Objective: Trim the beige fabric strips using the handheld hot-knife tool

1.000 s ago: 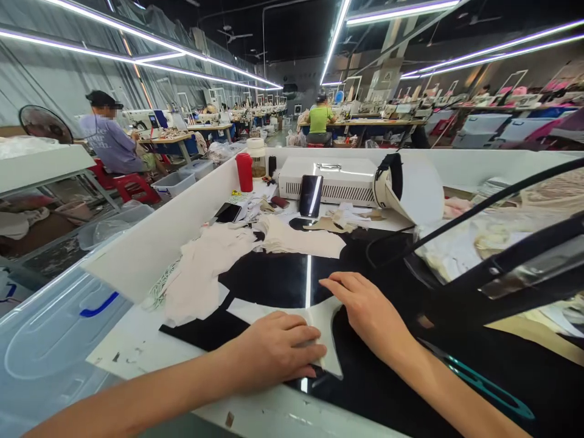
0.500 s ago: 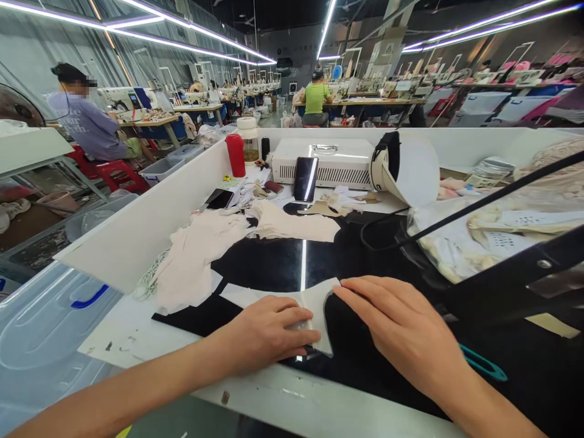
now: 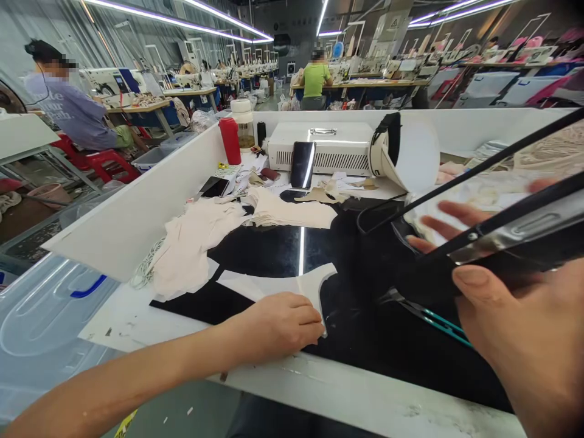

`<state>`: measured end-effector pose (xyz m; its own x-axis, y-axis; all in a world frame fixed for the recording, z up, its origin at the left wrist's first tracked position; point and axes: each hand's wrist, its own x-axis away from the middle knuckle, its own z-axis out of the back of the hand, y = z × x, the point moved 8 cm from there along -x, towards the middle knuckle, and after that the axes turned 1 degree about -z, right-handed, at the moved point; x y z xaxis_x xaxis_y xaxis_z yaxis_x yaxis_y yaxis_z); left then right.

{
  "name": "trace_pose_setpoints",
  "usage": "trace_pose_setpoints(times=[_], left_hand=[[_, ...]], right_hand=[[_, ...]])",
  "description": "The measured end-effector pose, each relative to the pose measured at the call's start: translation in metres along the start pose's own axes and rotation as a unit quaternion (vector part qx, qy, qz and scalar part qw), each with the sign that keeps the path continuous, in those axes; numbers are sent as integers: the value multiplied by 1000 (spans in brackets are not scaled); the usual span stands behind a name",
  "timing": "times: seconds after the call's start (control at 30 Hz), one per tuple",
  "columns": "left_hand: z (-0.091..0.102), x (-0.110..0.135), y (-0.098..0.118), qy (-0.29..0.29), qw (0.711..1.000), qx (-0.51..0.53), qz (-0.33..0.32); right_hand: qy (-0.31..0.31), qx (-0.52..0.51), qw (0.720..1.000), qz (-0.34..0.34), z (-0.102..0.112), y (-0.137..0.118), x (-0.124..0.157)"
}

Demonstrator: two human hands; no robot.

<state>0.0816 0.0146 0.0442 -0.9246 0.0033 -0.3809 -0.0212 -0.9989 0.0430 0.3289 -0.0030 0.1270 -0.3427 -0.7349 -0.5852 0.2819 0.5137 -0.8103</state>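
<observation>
By the near edge of the black mat (image 3: 360, 316), seemingly steadying the white piece (image 3: 292, 286) under a curled left hand (image 3: 283, 325) of unclear grip, with right hand (image 3: 520, 340) spread, no hold visible, behind the black arm (image 3: 506, 237) over the mat's right.

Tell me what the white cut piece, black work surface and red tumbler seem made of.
White cut piece: probably fabric or thin synthetic leather, matte, with crisp edges; the left hand covers part. Black work surface: perhaps glass or acrylic, glossy, showing a bright reflected streak. Red tumbler: plastic or coated metal, fairly smooth, from its even color.
</observation>
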Motion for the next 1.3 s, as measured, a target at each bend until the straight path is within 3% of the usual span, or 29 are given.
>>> trace_pose_setpoints(times=[0.1,0.33,0.5,0.73,1.3], left_hand=[[-7,-3,2,-13,999,-30,-10],[-10,-6,12,-9,996,-87,-2],[-10,-5,0,3,997,18,81],[-11,-1,-19,28,962,170,213],[-11,-1,-17,27,961,187,203]], right_hand=[[47,-55,996,-55,-24,1,-10],[63,-72,995,-16,-47,-16,-6],[27,-138,989,-43,-60,-16,21],[-2,-201,978,-61,-75,-21,39],[2,-191,980,-53,-81,-18,41]])
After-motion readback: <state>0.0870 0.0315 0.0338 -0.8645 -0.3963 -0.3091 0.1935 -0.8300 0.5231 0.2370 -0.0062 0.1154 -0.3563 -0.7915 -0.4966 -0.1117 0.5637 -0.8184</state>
